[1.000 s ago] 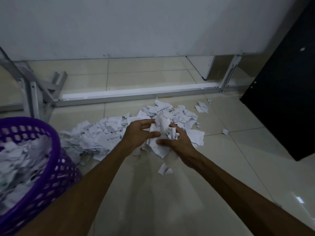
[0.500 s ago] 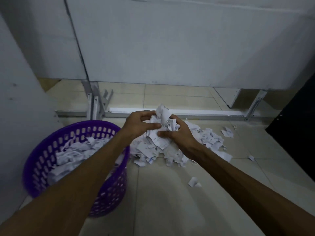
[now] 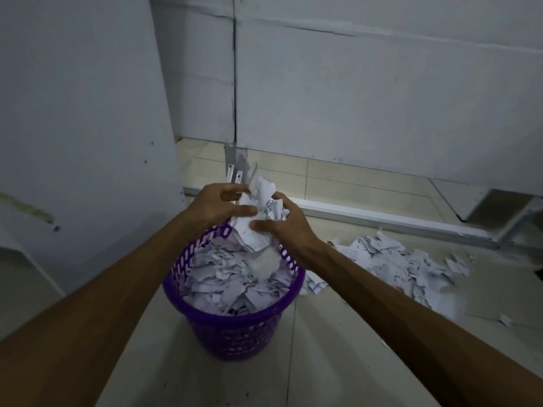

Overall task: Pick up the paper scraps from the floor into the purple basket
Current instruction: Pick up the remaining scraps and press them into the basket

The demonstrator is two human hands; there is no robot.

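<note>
Both hands are pressed together around a bundle of paper scraps (image 3: 258,212), the left hand (image 3: 219,205) cupping it from one side and the right hand (image 3: 282,227) from the other, fingers curled in so that loose pieces cannot slip out between the palms. The bundle is held directly over the purple basket (image 3: 235,315), which stands on the floor just below the hands and is already heaped with scraps close to its rim; holding it above the far edge of the opening should let the load fall inside once the hands part. A large scrap pile (image 3: 393,268) still lies on the floor to the right of the right hand, beside the basket, so the task looks well short of finished.
</note>
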